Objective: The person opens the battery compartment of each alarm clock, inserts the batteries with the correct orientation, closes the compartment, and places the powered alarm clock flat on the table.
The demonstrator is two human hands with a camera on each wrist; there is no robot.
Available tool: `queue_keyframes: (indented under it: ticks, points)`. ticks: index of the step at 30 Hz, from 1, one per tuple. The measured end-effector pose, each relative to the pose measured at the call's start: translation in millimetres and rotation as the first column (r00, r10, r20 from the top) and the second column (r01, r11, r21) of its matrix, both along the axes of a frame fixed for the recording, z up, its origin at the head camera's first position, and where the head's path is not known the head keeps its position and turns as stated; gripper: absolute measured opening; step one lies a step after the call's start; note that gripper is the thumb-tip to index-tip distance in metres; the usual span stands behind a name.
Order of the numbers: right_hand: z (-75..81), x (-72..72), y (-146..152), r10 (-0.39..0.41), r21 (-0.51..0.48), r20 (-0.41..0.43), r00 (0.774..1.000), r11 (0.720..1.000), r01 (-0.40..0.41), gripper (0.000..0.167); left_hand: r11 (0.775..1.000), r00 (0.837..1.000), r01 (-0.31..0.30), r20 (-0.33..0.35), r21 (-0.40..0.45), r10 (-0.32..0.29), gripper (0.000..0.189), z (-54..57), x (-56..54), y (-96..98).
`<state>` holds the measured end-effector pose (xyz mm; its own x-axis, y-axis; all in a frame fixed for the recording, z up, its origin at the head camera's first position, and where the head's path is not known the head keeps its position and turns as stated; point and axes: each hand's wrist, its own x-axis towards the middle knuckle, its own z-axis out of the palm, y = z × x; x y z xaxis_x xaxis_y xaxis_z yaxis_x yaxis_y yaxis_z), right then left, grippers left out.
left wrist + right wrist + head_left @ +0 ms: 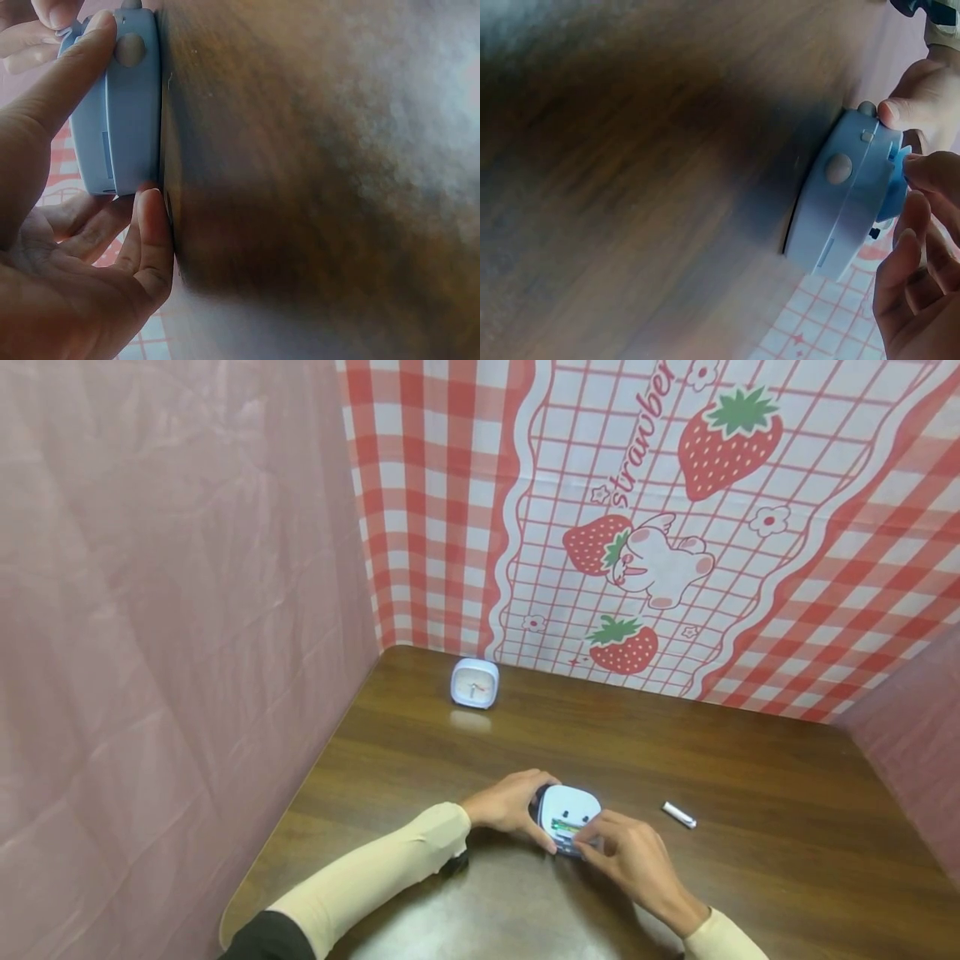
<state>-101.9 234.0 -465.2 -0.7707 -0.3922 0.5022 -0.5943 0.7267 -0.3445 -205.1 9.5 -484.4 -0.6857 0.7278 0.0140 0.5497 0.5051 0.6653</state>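
A pale blue-white alarm clock (573,800) lies on its face on the table, its back turned up. Its battery compartment is uncovered, and something green (561,827) shows inside. My left hand (512,804) grips the clock from the left, the thumb on its near edge and the fingers round the far side. Over the compartment my right hand (636,858) pinches a small blue cover (895,189) between thumb and fingertips. In the right wrist view this cover stands tilted up against the clock's back. Fingers partly hide the compartment.
Another pale square clock (474,683) stands upright near the table's back edge. A short white cylindrical piece (679,815) lies to the right of my right hand. A pink curtain (187,610) borders the left side, and a strawberry-print cloth (622,577) hangs behind the table.
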Motion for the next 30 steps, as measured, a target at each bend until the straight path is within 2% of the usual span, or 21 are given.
queue_keyframes:
  ticks: [7, 14, 30]
  points:
    - [-1.7, -5.1, -3, -0.022, 0.026, -0.042, 0.999, 0.999, 0.023, 0.026, 1.000, 1.000, -0.001, 0.001, 0.008, 0.001, 0.091, 2.0, -0.4, -0.5]
    - [-4.9, -6.5, -5, -0.010, 0.017, -0.032, 0.999, 1.000, 0.010, 0.028, 1.000, 1.000, 0.011, -0.001, 0.011, -0.011, 0.092, 0.7, -0.3, 0.3]
    - [-10.3, -8.9, -9, -0.012, 0.010, -0.076, 0.997, 1.000, 0.013, 0.028, 1.000, 1.000, 0.009, 0.004, 0.012, -0.009, 0.092, 1.1, 0.8, 0.0]
